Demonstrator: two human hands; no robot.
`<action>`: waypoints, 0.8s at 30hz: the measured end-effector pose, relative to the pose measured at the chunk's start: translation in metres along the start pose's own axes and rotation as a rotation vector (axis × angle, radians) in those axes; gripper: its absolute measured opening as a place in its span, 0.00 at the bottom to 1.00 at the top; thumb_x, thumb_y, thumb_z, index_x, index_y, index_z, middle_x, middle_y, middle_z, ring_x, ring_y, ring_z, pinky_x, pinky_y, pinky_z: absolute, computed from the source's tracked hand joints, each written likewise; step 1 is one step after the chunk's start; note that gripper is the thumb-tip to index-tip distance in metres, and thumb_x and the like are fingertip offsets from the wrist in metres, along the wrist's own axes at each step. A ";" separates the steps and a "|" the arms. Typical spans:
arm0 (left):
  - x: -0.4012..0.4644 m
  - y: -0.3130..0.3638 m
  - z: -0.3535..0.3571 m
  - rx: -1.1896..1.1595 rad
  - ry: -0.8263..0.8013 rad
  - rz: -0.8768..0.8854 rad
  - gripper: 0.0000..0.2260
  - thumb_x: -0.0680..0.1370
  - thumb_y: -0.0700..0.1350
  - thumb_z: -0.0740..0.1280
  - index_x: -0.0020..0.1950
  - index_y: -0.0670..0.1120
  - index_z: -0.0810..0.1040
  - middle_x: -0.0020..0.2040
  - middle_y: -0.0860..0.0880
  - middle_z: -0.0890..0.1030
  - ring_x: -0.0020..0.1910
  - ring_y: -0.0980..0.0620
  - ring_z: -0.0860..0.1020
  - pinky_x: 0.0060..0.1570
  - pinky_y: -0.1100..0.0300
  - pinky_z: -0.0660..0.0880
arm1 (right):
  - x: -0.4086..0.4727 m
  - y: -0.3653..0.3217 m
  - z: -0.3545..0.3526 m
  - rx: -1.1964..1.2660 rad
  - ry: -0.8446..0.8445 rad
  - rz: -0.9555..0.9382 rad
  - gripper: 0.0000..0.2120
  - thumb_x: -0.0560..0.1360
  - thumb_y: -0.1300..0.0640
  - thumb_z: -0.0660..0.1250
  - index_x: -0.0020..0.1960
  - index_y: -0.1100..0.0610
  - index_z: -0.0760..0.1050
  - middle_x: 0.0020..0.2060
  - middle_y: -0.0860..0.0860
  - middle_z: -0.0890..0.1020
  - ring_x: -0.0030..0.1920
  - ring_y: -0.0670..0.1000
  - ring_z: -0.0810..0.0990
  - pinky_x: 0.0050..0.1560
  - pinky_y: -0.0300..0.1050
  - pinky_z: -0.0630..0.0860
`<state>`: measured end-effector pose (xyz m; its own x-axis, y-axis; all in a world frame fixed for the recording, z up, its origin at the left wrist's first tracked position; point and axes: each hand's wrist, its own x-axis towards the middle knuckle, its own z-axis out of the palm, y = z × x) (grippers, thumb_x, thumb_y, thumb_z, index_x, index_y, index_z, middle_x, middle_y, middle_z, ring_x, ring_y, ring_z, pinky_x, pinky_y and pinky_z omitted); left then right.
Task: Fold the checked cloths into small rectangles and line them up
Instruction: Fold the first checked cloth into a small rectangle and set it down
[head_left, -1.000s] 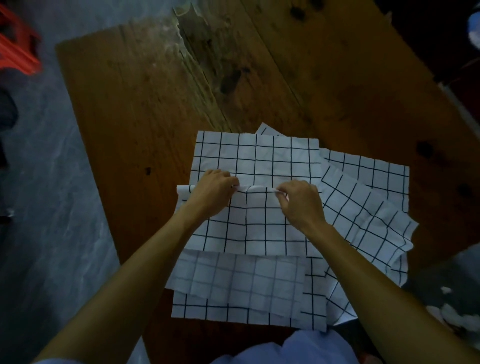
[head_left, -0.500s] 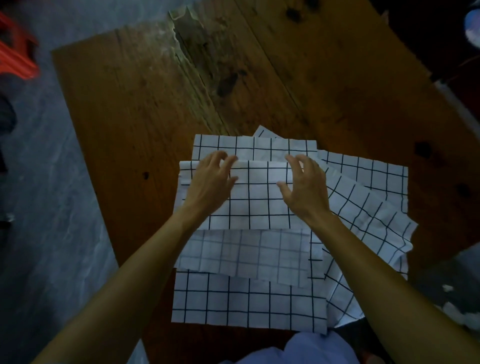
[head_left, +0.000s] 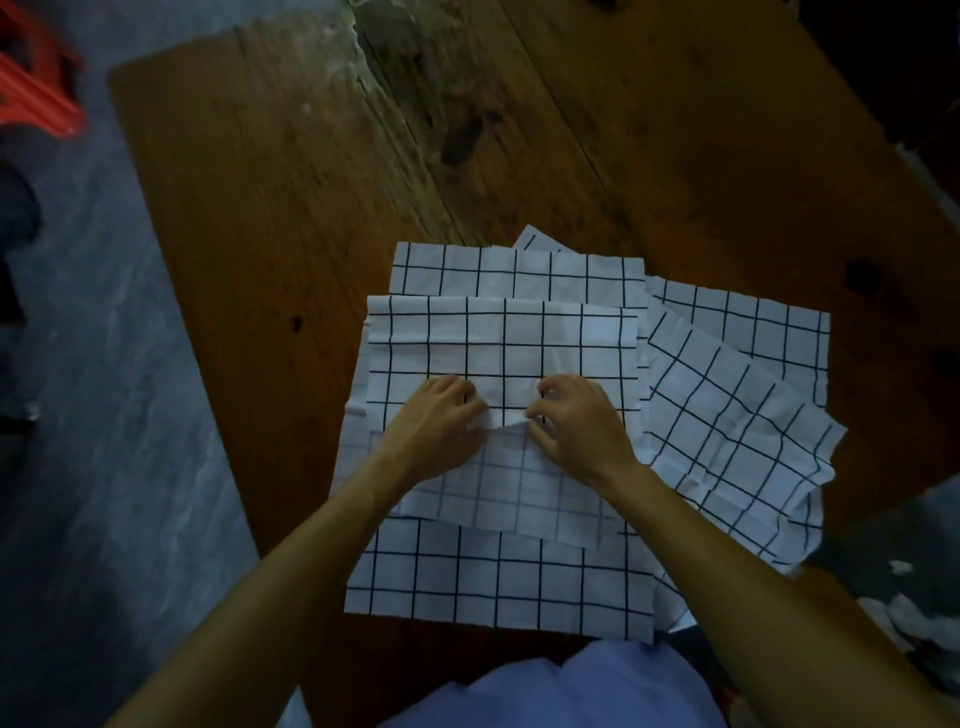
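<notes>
Several white cloths with a black check lie overlapped on a wooden table (head_left: 311, 208). The top cloth (head_left: 504, 343) is folded, its far edge lying a little short of the far edge of the cloth below (head_left: 514, 270). My left hand (head_left: 441, 421) and my right hand (head_left: 576, 421) are close together at the near fold of the top cloth, fingers pinching a small raised ridge of fabric between them. Another flat cloth (head_left: 493, 582) lies nearest me, and a rumpled pile of cloths (head_left: 737, 405) spreads to the right.
The table has worn, cracked planks (head_left: 415, 119) running away from me. A grey floor (head_left: 78, 415) lies to the left, with a red stool (head_left: 31, 78) at the top left corner. Pale debris (head_left: 904, 618) sits on the floor at lower right.
Both hands carried the near edge of the top cloth away from me, laid it flat, then drew back toward me and together, now pinching the cloth at its near fold.
</notes>
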<state>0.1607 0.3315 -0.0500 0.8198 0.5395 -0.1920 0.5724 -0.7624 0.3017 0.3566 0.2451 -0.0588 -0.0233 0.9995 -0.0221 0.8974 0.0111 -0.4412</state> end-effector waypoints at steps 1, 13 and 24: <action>-0.001 0.002 0.000 0.001 0.041 0.013 0.11 0.72 0.46 0.72 0.51 0.43 0.80 0.49 0.43 0.80 0.50 0.46 0.78 0.53 0.51 0.74 | 0.000 -0.003 -0.001 0.008 0.021 -0.002 0.04 0.69 0.58 0.74 0.41 0.58 0.81 0.44 0.55 0.80 0.46 0.57 0.79 0.48 0.51 0.75; -0.028 0.010 -0.053 -0.028 -0.411 -0.194 0.04 0.75 0.44 0.65 0.41 0.49 0.72 0.42 0.49 0.75 0.37 0.54 0.72 0.39 0.64 0.71 | -0.008 -0.062 -0.039 0.144 -0.479 0.046 0.08 0.75 0.46 0.65 0.44 0.50 0.78 0.39 0.45 0.81 0.40 0.45 0.78 0.41 0.42 0.75; -0.031 0.014 -0.038 -0.296 -0.649 -0.342 0.09 0.76 0.56 0.65 0.46 0.51 0.75 0.44 0.51 0.77 0.44 0.54 0.76 0.43 0.60 0.73 | -0.007 -0.042 -0.023 0.136 -0.139 0.188 0.14 0.77 0.53 0.64 0.60 0.55 0.76 0.57 0.53 0.79 0.59 0.53 0.74 0.59 0.48 0.73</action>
<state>0.1425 0.3177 -0.0038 0.4969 0.3412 -0.7979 0.8409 -0.4163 0.3457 0.3294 0.2382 -0.0191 0.0691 0.9698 -0.2340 0.8243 -0.1876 -0.5341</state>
